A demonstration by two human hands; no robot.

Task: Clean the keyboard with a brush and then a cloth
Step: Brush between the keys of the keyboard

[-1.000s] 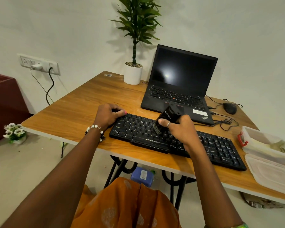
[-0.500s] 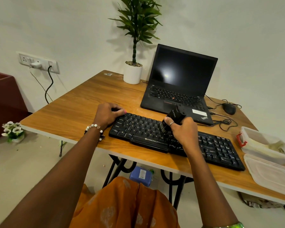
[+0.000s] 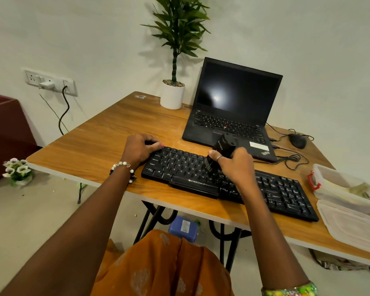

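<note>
A black keyboard (image 3: pixel 179 169) lies along the near edge of the wooden table (image 3: pixel 107 146). My right hand (image 3: pixel 235 165) grips a black brush (image 3: pixel 223 146) over the keyboard's middle, its bristles down on the keys. My left hand (image 3: pixel 140 149) rests with curled fingers on the keyboard's far left corner, holding it steady. A pale cloth (image 3: pixel 359 188) lies inside the open clear plastic box (image 3: pixel 329 174) at the right.
An open black laptop (image 3: pixel 233 107) stands behind the keyboard, with a mouse (image 3: pixel 297 141) and tangled cable to its right. A potted plant (image 3: pixel 173 96) stands at the back. The box's lid (image 3: pixel 355 225) lies at the near right corner.
My right hand has swept the brush a little to the right and back across the middle keys. The left hand has stayed at the left corner.
</note>
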